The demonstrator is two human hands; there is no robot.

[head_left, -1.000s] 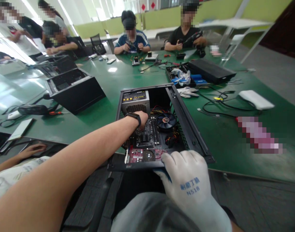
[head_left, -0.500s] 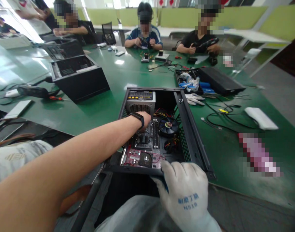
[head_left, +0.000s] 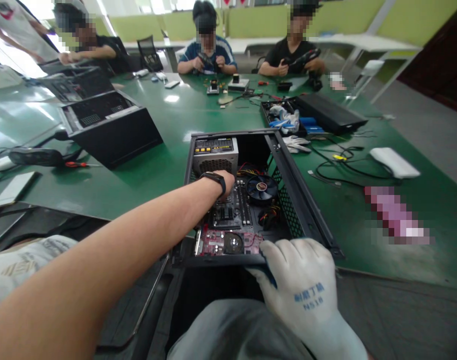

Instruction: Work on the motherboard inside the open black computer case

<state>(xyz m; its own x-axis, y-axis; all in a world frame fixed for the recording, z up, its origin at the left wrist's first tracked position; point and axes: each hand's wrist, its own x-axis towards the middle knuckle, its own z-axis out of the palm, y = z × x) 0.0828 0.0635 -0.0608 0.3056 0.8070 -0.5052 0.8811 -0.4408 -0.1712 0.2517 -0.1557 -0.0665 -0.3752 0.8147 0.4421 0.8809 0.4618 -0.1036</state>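
A black computer case [head_left: 311,210] lies with its open side up at the table's near edge. My bare left hand [head_left: 224,181], with a dark wristband, reaches inside over the motherboard [head_left: 228,212], close to the power supply [head_left: 215,155]. Its fingers are hidden behind the hand. My right hand [head_left: 301,280] wears a white glove and is wrapped over the near rim of the case. A red graphics card [head_left: 217,241] sits just inside that rim. A black fan [head_left: 262,189] and loose coloured wires are to the right of my left hand.
Another open case [head_left: 119,132] stands tilted to the left, near a red screwdriver [head_left: 76,164]. To the right are a toolbox with gloves [head_left: 284,120], black cables [head_left: 337,167] and a white box [head_left: 394,162]. Several people work across the green table [head_left: 153,185].
The view has shifted a little, so the table and people appear farther left and higher. My left hand stays inside the case, and my right hand keeps its hold on the rim.
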